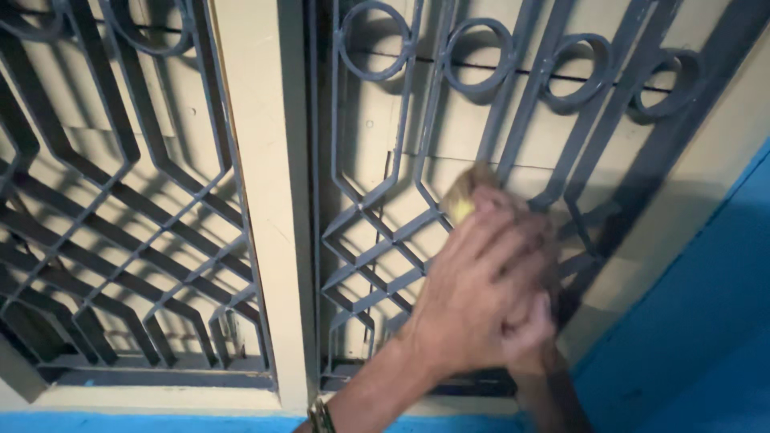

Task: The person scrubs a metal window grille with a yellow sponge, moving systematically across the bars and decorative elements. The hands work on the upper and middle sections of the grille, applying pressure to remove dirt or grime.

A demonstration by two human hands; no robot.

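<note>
My left hand (481, 281) reaches up from the lower middle, with a dark band on its wrist. It presses a small yellow sponge (463, 200) against the grey metal window grille (377, 200) of the right-hand pane. The sponge sticks out past the fingertips, on a diagonal bar. My right hand (531, 333) sits just below and partly under the left hand, its fingers curled around a lower bar of the same grille. Behind the bars are closed cream shutters (449, 120).
A cream window post (269, 200) divides the right grille from a matching left grille (120, 224). A blue painted wall (698, 321) runs along the right side and below the cream sill (160, 398). Rings top the right grille's bars.
</note>
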